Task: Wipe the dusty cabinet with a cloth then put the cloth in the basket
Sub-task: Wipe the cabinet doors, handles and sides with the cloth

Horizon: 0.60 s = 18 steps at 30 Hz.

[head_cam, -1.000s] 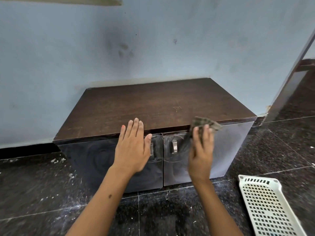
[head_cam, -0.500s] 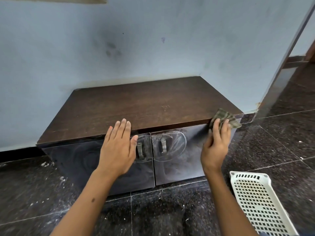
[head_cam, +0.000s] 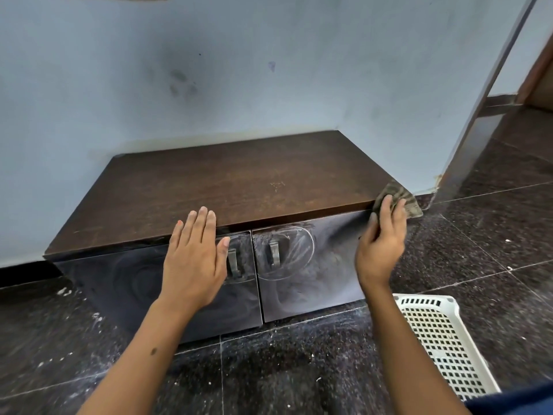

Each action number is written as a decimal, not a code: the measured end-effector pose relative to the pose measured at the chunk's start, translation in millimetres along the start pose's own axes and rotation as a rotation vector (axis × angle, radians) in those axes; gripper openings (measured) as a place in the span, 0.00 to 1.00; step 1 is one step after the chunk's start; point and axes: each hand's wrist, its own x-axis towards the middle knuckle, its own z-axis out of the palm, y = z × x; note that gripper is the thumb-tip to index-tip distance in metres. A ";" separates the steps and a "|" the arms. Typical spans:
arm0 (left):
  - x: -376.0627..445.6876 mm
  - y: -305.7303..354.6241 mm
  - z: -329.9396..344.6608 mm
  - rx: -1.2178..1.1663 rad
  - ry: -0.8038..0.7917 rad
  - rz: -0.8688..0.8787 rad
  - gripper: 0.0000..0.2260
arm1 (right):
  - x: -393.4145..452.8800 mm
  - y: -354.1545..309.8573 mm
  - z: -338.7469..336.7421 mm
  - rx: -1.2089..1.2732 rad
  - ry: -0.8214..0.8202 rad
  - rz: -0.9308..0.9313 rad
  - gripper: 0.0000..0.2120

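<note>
A low cabinet [head_cam: 239,181] with a dark brown wooden top and two glossy dark doors stands against the blue wall. Dust smears and wipe marks show on the right door [head_cam: 305,274]. My right hand [head_cam: 380,244] presses a small checked grey-green cloth [head_cam: 401,196] against the cabinet's front right corner. My left hand [head_cam: 194,262] lies flat, fingers together, on the front edge of the top above the left door. A white perforated plastic basket [head_cam: 443,339] sits on the floor at the lower right, below my right forearm.
The floor [head_cam: 299,369] is dark speckled tile with white dust flecks. Two metal handles [head_cam: 273,253] sit at the middle of the doors. A wall corner and doorway [head_cam: 484,115] rise on the right, just past the cabinet.
My right hand has slid the cloth rightward along the front top edge, from near the door handles to the right corner. The left hand has stayed on the front edge.
</note>
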 end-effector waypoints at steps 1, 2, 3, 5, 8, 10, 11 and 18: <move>0.0 0.7 0.0 0.000 0.000 -0.003 0.30 | -3.4 -6.4 1.2 0.007 -0.016 -0.002 0.20; 0.0 1.1 -0.4 0.003 0.000 -0.003 0.30 | -12.4 -14.7 3.8 0.022 -0.051 -0.030 0.21; -0.1 0.7 -1.1 0.008 0.000 0.001 0.30 | -26.3 -23.1 7.2 0.040 -0.103 -0.087 0.22; 0.1 -2.3 -3.4 0.008 -0.002 0.019 0.30 | -54.5 -33.6 13.6 0.068 -0.223 -0.263 0.23; -0.3 -9.8 -6.2 -0.010 0.001 0.049 0.29 | -52.2 -25.2 13.2 0.097 -0.248 -0.280 0.22; -2.9 -14.4 -6.9 -0.021 0.005 0.046 0.29 | -24.4 -7.3 6.0 0.048 -0.136 -0.153 0.21; -4.6 -16.4 -7.2 -0.023 0.006 0.042 0.29 | -6.5 1.5 0.3 0.022 -0.069 -0.088 0.20; -11.6 -35.1 -14.3 -0.026 -0.004 -0.031 0.32 | -0.6 -4.4 2.3 0.047 -0.021 0.012 0.20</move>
